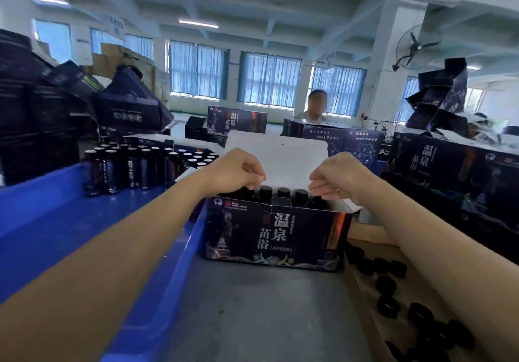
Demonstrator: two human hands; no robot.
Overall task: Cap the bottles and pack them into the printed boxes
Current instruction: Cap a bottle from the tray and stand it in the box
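- Printed box [276, 235] sits mid table [252, 319], holding capped bottles [283, 193], lid flap [276, 154] up.
- My left hand [238, 173] and right hand [339, 179] each pinch a flap corner; I'd fold evenly and keep the tab clear of the bottle tops.
- Blue tray [56, 221] at the table's left edge, loose caps [389, 305] at right; workshop, windows [269, 78] behind.

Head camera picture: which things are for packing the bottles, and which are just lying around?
For the job: printed box, packed bottles, lid flap pinched by left hand and right hand, waiting bottles, loose caps.
Just lying about: wall fan, curtains, ceiling light.
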